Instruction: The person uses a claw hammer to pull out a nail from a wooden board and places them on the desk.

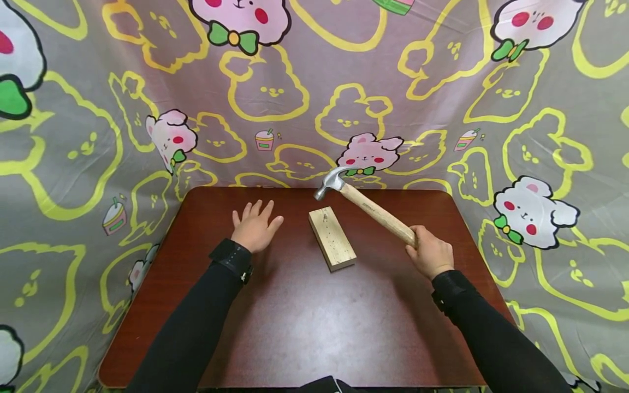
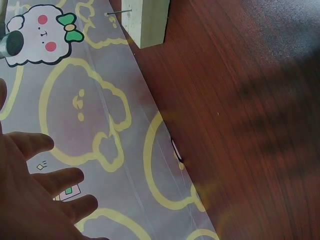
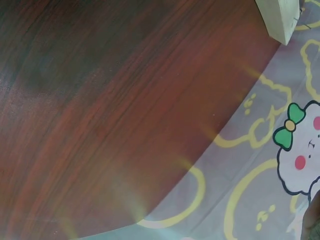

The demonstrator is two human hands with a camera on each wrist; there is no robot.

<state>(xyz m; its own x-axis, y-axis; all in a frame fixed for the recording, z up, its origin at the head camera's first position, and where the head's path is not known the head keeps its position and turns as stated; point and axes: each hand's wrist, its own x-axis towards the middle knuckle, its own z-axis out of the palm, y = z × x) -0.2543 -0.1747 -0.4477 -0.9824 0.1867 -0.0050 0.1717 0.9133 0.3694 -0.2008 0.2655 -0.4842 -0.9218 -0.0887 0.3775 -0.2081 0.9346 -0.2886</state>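
My right hand (image 1: 431,252) grips a claw hammer (image 1: 375,210) near the end of its wooden handle. Its metal head (image 1: 332,181) is raised above the far end of a wooden block (image 1: 334,240) lying on the table. From that end of the block a thin nail (image 2: 119,11) sticks out, seen in the left wrist view, where the hammer's face also shows at the left edge. To the left of the block, my left hand (image 1: 254,228) hovers with fingers spread and nothing in it. Only a sliver of the right hand (image 3: 312,220) appears in the right wrist view.
The brown wood-grain table (image 1: 295,327) has rounded corners. Grey cloth (image 1: 275,76) printed with yellow outlines and cartoon animals hangs close behind the table and along both sides. Both forearms, in black sleeves, reach in over the near part of the table.
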